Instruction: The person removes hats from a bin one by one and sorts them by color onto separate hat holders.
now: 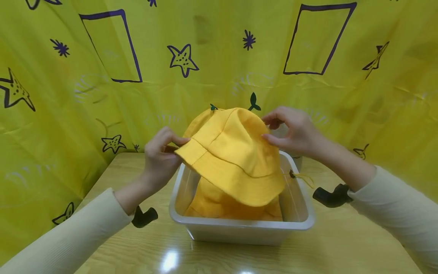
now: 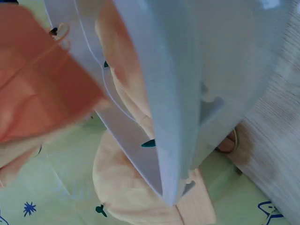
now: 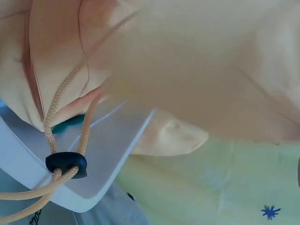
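A yellow bucket hat [image 1: 236,152] is held tilted above a white plastic bin [image 1: 239,224]. My left hand [image 1: 161,154] pinches the left end of its brim between thumb and fingers. At the right side of the crown, my right hand [image 1: 291,129] has thumb and fingers spread apart, their tips right at the fabric. A green leaf sprout [image 1: 253,101] rises behind the crown. From the hat's right side hangs a drawstring with a black cord lock [image 3: 66,164]. Below it, another yellow hat [image 1: 208,201] lies inside the bin.
Beyond the bin sits a further hat [image 2: 131,183] with its own green sprout. The bin stands on a wooden table [image 1: 137,251]. A yellow curtain [image 1: 219,45] with star drawings hangs behind. Black curved pieces [image 1: 330,196] show beside both sleeves.
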{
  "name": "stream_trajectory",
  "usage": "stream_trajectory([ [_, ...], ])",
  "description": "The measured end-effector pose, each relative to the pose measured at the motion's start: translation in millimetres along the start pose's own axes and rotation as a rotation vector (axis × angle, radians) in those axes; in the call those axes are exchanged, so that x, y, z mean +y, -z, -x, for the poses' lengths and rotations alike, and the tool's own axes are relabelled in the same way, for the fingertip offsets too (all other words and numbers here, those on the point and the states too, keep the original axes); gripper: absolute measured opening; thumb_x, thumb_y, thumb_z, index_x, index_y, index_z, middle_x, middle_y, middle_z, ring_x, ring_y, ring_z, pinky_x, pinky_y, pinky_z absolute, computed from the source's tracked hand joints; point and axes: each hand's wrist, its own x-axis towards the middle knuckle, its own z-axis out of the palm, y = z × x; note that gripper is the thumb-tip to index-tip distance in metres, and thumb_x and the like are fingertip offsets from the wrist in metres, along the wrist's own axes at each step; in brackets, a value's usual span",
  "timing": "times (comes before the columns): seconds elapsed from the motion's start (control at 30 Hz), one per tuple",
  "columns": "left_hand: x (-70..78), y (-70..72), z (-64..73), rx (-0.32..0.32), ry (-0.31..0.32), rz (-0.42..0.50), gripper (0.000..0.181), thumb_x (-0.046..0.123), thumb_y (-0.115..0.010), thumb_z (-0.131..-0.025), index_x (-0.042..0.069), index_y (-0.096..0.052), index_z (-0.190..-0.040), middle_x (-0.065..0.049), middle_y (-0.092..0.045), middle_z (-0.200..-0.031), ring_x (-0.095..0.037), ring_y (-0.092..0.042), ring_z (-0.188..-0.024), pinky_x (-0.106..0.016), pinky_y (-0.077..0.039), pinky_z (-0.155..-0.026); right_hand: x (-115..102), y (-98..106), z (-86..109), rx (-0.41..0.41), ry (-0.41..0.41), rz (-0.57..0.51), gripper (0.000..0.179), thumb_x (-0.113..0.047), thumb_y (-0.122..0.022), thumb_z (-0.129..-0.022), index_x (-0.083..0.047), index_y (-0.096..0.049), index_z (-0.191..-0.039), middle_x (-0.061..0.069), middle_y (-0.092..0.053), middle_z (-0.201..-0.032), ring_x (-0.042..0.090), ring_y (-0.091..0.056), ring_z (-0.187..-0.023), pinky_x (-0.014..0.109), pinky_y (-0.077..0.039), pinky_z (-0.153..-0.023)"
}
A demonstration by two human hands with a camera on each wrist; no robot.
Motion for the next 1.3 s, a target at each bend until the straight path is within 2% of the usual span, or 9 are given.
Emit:
stream_trajectory([
  [0.13,1.8,-5.0,-2.6,0.000,0.019,-0.035,0.022,-0.026,-0.069,-0.060,-0.010,-0.064,-0.074,-0.016,-0.054,-0.068,-0.005,-0.054,-0.070,-0.013,-0.050,-0.052,-17.6,-2.4,-0.7,0.049,0.040,0.023,0.031,-0.023,-0.069,-0.080,0.005,-0.065,-0.094,0.012,-0.066,-0.083,0.017,-0.058,-0.070,0.019,-0.044,-0.068],
  [0.33,3.8,-11.6,-4.2,-0.008,0.060,-0.060,0.024,-0.027,-0.061,-0.060,-0.010,-0.065,-0.077,-0.017,-0.055,-0.070,-0.008,-0.056,-0.070,-0.013,-0.049,-0.051,-72.3,-19.0,-6.2,0.108,0.090,-0.074,0.047,-0.040,-0.061,-0.089,0.007,-0.063,-0.093,0.013,-0.064,-0.086,0.018,-0.057,-0.074,0.017,-0.048,-0.070],
  [0.53,4.8,-15.9,-9.3,0.016,0.117,-0.099,0.021,-0.024,-0.062,-0.064,-0.008,-0.065,-0.078,-0.014,-0.056,-0.071,-0.013,-0.056,-0.069,-0.013,-0.050,-0.052,-104.3,-34.7,-6.8,0.096,0.180,0.080,0.050,-0.043,-0.072,-0.081,0.004,-0.060,-0.096,0.011,-0.061,-0.089,0.021,-0.059,-0.079,0.025,-0.054,-0.067],
  [0.6,4.2,-16.3,-11.2,0.026,0.123,-0.102,0.019,-0.023,-0.063,-0.066,-0.008,-0.065,-0.078,-0.014,-0.056,-0.072,-0.014,-0.056,-0.069,-0.013,-0.050,-0.053,-105.8,-37.8,-4.9,0.076,0.189,0.125,0.052,-0.044,-0.074,-0.078,0.004,-0.060,-0.095,0.010,-0.059,-0.088,0.021,-0.059,-0.078,0.026,-0.054,-0.066],
  [0.8,3.9,-11.9,-15.8,0.088,0.125,-0.076,0.016,-0.022,-0.066,-0.067,-0.011,-0.064,-0.077,-0.012,-0.057,-0.073,-0.006,-0.056,-0.072,-0.014,-0.052,-0.055,-100.1,-40.3,1.6,0.087,0.175,0.177,0.042,-0.038,-0.066,-0.084,0.003,-0.060,-0.094,0.011,-0.059,-0.087,0.022,-0.059,-0.079,0.028,-0.055,-0.062],
  [0.9,4.3,-7.1,-17.4,0.124,0.120,-0.053,0.016,-0.024,-0.066,-0.065,-0.013,-0.063,-0.077,-0.004,-0.058,-0.075,-0.003,-0.056,-0.074,-0.016,-0.053,-0.056,-92.9,-38.2,6.0,0.108,0.176,0.196,0.034,-0.023,-0.071,-0.076,0.004,-0.061,-0.095,0.013,-0.060,-0.088,0.024,-0.060,-0.079,0.030,-0.056,-0.062],
  [1.0,4.4,-3.0,-18.8,0.156,0.126,-0.037,0.015,-0.023,-0.066,-0.065,-0.014,-0.063,-0.077,0.009,-0.058,-0.079,-0.002,-0.056,-0.074,-0.016,-0.054,-0.058,-83.7,-35.6,12.6,0.106,0.152,0.192,0.039,-0.007,-0.075,-0.062,0.006,-0.061,-0.095,0.015,-0.060,-0.089,0.027,-0.060,-0.081,0.033,-0.056,-0.066],
  [1.1,5.9,1.6,-20.3,0.185,0.135,-0.021,0.013,-0.023,-0.065,-0.066,-0.015,-0.063,-0.076,0.015,-0.058,-0.081,-0.003,-0.058,-0.074,-0.016,-0.054,-0.061,-73.6,-32.6,20.5,0.087,0.078,0.227,0.043,0.000,-0.078,-0.055,0.009,-0.060,-0.093,0.017,-0.061,-0.088,0.031,-0.059,-0.082,0.037,-0.055,-0.069],
  [1.3,8.9,10.8,-23.4,0.225,0.122,-0.008,0.011,-0.022,-0.064,-0.067,-0.017,-0.062,-0.076,0.014,-0.057,-0.079,-0.005,-0.058,-0.073,-0.016,-0.054,-0.064,-48.2,-22.4,31.4,0.056,-0.151,0.362,0.030,0.006,-0.078,-0.060,0.009,-0.059,-0.084,0.020,-0.059,-0.080,0.036,-0.057,-0.074,0.044,-0.053,-0.065],
])
